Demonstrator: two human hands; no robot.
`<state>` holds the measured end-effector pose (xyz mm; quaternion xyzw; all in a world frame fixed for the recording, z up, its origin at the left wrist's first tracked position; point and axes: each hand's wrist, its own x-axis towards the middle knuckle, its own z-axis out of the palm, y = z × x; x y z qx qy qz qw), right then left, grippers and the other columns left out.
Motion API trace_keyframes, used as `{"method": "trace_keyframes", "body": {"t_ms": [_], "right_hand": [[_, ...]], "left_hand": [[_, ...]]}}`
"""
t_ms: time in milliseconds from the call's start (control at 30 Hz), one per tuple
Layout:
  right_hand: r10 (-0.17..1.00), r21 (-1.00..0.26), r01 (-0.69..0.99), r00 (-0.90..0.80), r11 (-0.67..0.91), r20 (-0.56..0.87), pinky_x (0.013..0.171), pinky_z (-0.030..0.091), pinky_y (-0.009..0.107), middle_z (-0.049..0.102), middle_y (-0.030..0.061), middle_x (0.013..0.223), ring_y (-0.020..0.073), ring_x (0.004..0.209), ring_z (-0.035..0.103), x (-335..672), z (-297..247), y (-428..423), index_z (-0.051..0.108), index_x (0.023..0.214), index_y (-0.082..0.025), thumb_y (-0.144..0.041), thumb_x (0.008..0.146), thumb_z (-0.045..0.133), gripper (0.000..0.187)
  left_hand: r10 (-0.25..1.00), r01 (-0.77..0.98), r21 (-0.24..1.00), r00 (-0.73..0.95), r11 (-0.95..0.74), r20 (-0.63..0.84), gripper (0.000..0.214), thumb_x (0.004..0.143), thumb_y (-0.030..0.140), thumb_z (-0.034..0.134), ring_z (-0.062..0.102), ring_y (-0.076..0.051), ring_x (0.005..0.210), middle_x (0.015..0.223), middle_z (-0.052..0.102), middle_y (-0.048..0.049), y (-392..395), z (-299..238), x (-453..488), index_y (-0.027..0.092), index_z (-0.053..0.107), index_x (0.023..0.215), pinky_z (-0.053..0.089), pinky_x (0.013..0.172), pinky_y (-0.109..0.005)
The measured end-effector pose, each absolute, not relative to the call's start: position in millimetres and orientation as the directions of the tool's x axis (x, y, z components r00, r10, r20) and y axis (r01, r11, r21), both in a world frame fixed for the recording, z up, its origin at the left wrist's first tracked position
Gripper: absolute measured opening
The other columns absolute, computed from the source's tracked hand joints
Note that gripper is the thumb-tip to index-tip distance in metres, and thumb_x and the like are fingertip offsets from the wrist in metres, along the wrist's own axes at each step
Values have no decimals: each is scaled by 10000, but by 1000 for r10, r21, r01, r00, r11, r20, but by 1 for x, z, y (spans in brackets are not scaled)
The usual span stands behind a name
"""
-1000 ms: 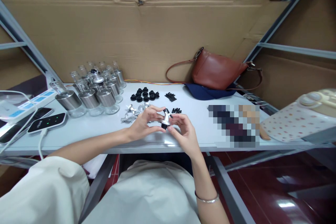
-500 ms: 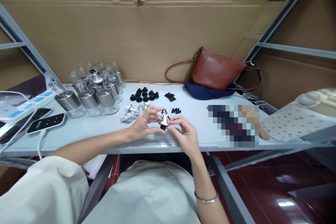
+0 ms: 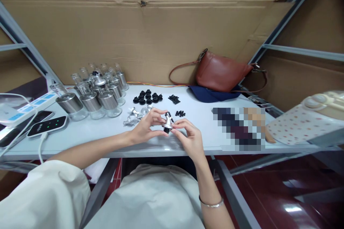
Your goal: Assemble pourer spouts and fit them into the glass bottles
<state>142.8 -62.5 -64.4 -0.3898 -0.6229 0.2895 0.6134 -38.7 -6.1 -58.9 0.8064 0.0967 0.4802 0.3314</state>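
A bottle pourer, silver with a black flap on top and a ribbed black stopper below, is held upright over the table's front part. My left hand closes on its left side with thumb and fingers. From the right, the thumb and fingertips of my right hand pinch it near the silver rim. Loose silver spout parts lie just beyond my left hand, partly hidden by it. Behind them sit several black stoppers. Small black caps and thin black pieces lie in two piles to their right.
Several glass bottles with metal sleeves stand at left, one topped by a pourer. A power strip and a black device with a cable lie nearer. A brown bag rests on a navy cloth item; a dotted container stands right.
Almost nothing differs. Both hands keep the pourer in the same place, and it appears shifted or tilted only very slightly.
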Motion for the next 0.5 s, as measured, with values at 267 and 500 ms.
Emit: {"method": "trace_keyframes", "body": {"t_ms": [267, 500], "right_hand": [[874, -874, 44, 36, 484, 485, 804, 513, 335, 669, 24, 892, 171, 838, 635, 142, -69, -61, 590, 1042, -244, -274, 754, 713, 315], [851, -848, 62, -41, 526, 524, 819, 543, 317, 646, 40, 960, 184, 916, 641, 144, -74, -59, 655, 902, -239, -262, 755, 727, 165]], "left_hand": [[400, -61, 497, 513, -865, 759, 334, 797, 214, 700, 659, -153, 935, 1005, 609, -47, -8, -49, -39, 224, 435, 1000, 593, 758, -289], [100, 45, 92, 619, -995, 779, 221, 874, 257, 598, 674, -178, 963, 985, 680, -97, -7, -41, -39, 185, 483, 1049, 580, 785, -309]]}}
